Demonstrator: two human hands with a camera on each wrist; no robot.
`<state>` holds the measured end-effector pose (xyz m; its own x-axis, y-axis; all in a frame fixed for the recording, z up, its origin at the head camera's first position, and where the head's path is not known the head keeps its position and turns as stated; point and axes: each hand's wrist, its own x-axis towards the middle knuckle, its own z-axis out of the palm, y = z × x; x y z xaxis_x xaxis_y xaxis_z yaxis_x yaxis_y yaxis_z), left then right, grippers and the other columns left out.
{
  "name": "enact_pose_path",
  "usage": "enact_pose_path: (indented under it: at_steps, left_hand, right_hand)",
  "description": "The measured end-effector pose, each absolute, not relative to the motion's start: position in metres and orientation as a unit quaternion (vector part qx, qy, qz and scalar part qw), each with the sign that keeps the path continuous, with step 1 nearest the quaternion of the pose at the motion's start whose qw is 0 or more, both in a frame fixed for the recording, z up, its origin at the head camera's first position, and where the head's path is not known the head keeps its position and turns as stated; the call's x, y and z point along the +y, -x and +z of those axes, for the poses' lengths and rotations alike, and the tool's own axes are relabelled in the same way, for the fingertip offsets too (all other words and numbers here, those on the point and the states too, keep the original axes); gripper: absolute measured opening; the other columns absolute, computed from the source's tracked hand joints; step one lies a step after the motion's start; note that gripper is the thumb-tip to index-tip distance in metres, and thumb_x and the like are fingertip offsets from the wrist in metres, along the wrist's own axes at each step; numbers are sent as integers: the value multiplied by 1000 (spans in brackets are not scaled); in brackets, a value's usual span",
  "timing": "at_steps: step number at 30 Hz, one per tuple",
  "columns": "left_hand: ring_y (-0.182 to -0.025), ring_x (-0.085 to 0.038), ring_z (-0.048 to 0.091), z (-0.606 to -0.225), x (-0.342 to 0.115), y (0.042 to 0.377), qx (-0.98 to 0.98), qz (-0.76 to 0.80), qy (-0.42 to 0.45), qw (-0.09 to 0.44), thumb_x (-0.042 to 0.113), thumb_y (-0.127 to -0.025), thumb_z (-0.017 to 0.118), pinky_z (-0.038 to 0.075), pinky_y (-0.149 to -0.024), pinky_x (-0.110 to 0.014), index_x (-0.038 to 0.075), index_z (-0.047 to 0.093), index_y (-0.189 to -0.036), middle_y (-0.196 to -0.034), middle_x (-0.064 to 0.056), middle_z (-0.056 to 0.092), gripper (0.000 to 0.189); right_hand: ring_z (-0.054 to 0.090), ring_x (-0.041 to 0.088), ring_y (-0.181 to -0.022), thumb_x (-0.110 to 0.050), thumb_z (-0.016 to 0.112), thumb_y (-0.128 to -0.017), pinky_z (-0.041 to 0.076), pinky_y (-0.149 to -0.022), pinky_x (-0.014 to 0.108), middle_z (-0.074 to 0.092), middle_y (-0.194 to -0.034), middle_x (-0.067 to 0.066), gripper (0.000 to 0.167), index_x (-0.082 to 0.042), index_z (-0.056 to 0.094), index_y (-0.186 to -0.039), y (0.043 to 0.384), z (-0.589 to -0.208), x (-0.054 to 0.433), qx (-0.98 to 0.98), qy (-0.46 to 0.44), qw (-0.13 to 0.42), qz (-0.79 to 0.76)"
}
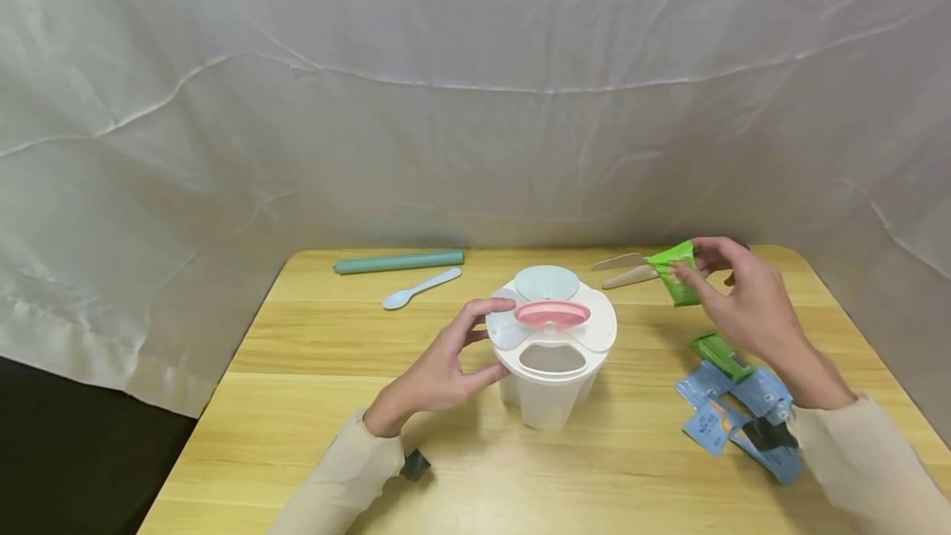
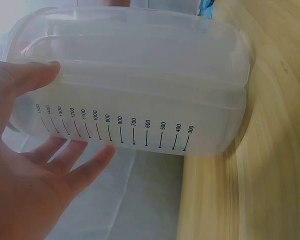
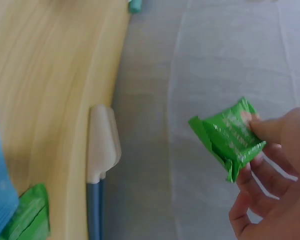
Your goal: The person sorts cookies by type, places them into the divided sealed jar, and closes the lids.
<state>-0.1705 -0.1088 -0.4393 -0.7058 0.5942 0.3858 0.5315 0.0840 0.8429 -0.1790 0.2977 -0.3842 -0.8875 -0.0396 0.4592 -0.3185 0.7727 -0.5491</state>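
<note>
A translucent plastic container (image 1: 546, 399) with measuring marks stands upright mid-table. Its white lid (image 1: 602, 320) carries a raised pink flap (image 1: 552, 314) beside an open hole. My left hand (image 1: 446, 366) grips its left side near the top; in the left wrist view the thumb and fingers (image 2: 90, 167) spread around the wall (image 2: 140, 90). Above the table at the right, my right hand (image 1: 754, 295) pinches a small green packet (image 1: 674, 272) between thumb and fingers. The right wrist view shows this green packet (image 3: 232, 135) sealed, with crimped ends.
Two pale-bladed spatulas (image 1: 630, 276) lie behind the green packet. Several blue packets (image 1: 709, 426) and another green packet (image 1: 721, 355) lie under the right forearm. A light blue spoon (image 1: 421, 288) and a long teal stick-like item (image 1: 399, 262) lie back left. A grey curtain (image 1: 475, 147) hangs behind.
</note>
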Motion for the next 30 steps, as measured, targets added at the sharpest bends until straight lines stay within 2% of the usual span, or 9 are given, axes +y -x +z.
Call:
enact_pose_path:
  at_steps: [5, 11, 19, 21, 24, 27, 30]
  left_hand:
    - [-153, -30, 50, -441, -108, 170, 736, 558, -382, 23, -2, -94, 81, 56, -121, -48, 13, 43, -159, -165, -10, 49, 77]
    - [-152, -28, 51, -441, -108, 169, 735, 558, -384, 20, -1, -95, 81, 56, -121, -48, 13, 44, -159, -164, -10, 50, 76]
    - [-150, -29, 52, -442, -109, 170, 735, 551, -395, 6, -1, -95, 81, 57, -120, -48, 14, 44, -160, -162, -11, 51, 76]
    - [-149, -29, 53, -443, -108, 170, 734, 551, -397, 5, -1, -95, 81, 58, -119, -48, 14, 44, -160, -162, -12, 51, 76]
    - [-148, -29, 53, -443, -108, 170, 732, 553, -398, 4, -2, -95, 81, 58, -118, -49, 13, 44, -160, -162, -12, 51, 76]
    - [-149, -30, 53, -442, -108, 170, 730, 557, -396, 6, -2, -94, 81, 58, -119, -49, 13, 44, -159, -162, -12, 51, 76]
    - [-149, -30, 53, -442, -107, 170, 731, 557, -394, 6, -2, -94, 81, 57, -120, -48, 12, 44, -159, -162, -12, 51, 76]
  right_hand:
    - [53, -17, -93, -5, 85, -93, 43, -77, 13, 74, -97, 10, 37, 4, 70, -126, 167, -377, 283, -896, -149, 256, 332]
    - [57, -12, -89, 7, 88, -85, 49, -77, 5, 70, -94, 3, 42, 4, 69, -122, 150, -363, 264, -872, -183, 290, 349]
    - [67, -6, -87, 22, 88, -71, 55, -77, 5, 71, -102, -17, 50, 8, 72, -116, 134, -349, 242, -814, -232, 329, 420]
    - [67, -5, -86, 17, 89, -74, 55, -77, 6, 72, -104, -18, 44, 10, 72, -114, 131, -348, 238, -794, -244, 342, 439]
    - [66, -3, -83, -3, 92, -85, 54, -77, 7, 73, -104, -16, 38, 15, 70, -111, 127, -346, 232, -763, -267, 365, 462]
    - [64, -1, -81, -25, 91, -93, 54, -76, 8, 73, -100, -13, 52, 19, 68, -108, 124, -343, 224, -738, -287, 378, 480]
    - [64, 0, -79, -32, 88, -94, 54, -75, 9, 74, -95, -6, 59, 21, 67, -105, 121, -340, 215, -719, -305, 388, 490]
